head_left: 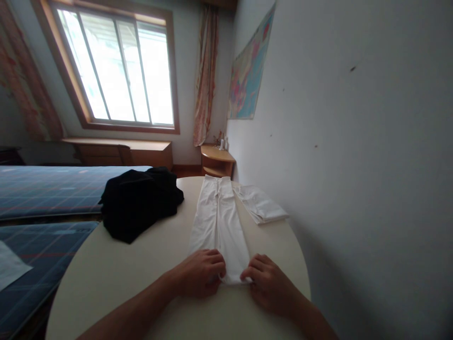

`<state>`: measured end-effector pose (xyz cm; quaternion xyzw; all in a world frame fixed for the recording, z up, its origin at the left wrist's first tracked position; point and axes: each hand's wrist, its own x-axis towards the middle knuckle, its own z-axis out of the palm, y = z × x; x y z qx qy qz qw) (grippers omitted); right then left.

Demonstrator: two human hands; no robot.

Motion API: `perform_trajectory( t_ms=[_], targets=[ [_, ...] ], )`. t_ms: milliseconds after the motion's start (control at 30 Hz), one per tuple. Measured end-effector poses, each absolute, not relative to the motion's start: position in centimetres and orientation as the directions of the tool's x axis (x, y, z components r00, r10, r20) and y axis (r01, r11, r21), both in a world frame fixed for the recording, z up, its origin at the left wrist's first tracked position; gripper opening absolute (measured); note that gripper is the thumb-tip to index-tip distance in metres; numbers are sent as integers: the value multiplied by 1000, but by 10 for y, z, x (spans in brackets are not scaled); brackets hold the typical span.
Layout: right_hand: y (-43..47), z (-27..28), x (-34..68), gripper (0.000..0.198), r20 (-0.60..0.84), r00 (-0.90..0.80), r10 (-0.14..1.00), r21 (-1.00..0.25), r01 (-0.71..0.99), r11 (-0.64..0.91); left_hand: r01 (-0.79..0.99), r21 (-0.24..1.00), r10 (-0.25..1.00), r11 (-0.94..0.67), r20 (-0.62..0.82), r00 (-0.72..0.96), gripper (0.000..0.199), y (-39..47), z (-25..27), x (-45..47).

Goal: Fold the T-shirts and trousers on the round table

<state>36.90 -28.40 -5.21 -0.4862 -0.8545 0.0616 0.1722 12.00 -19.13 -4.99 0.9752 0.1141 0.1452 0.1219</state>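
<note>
White trousers [228, 226] lie lengthwise on the pale round table [148, 274], waistband at the far edge and leg hems toward me. My left hand [205, 271] is closed on the near hem, its fingertips curled over the cloth between the two legs. At the right corner of the same leg's hem, my right hand [269, 283] pinches the cloth between thumb and fingers. The hem of the left leg is partly hidden behind my left hand. Beside the trousers, to the right, rests a folded white garment [264, 205].
A heap of black cloth [141, 200] sits at the table's left edge. Mattresses with a blue plaid cover [53, 193] stand beyond it, one with a white cloth [10, 264] on it. The wall [354, 189] runs close along the right. A corner shelf [217, 158] stands behind.
</note>
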Motion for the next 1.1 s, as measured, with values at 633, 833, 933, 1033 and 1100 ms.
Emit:
perform_trajectory(
  t_ms=[633,833,933,1033,1100],
  targets=[
    [-208,-30,346,41,109,-389,915,-193,894,403,122,335,218,-934,268,939,16,-192,-49,119],
    [-188,-20,335,35,35,-20,999,65,998,18,86,375,207,-923,296,933,13,-191,-46,119],
    [-180,-27,331,33,121,-91,989,-47,994,97,108,410,254,-906,321,912,23,-187,-41,113],
    [-175,-42,335,34,174,-237,956,-187,945,268,174,428,323,-887,305,896,36,-181,-37,104],
    [-174,-53,340,33,182,-279,943,-226,921,316,208,436,345,-875,264,901,38,-178,-36,100]
  ],
)
